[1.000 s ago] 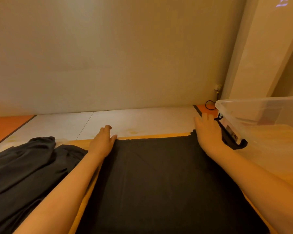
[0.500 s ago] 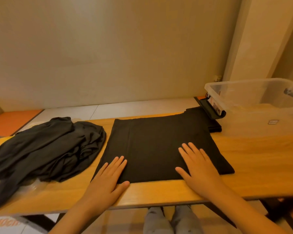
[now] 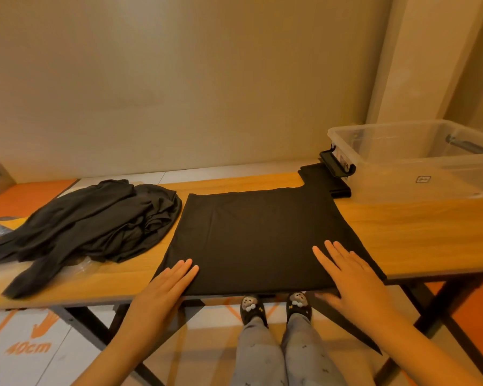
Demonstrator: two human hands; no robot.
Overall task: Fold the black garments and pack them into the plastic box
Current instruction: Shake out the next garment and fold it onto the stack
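My left hand (image 3: 165, 291) and right hand (image 3: 354, 277) press flat, fingers straight, on the garment (image 3: 262, 235), which has slid to the desk's (image 3: 416, 240) near edge. A crumpled pile (image 3: 89, 224) lies left; the box (image 3: 418, 162) stands at the far right, against the garment's sleeve.

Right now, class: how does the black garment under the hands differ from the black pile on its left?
The spread garment lies flat; the pile is crumpled. The left hand and right hand press the spread garment; neither touches the pile. The spread garment's sleeve reaches the plastic box; the pile lies far from it. Both are black, on the wooden table.
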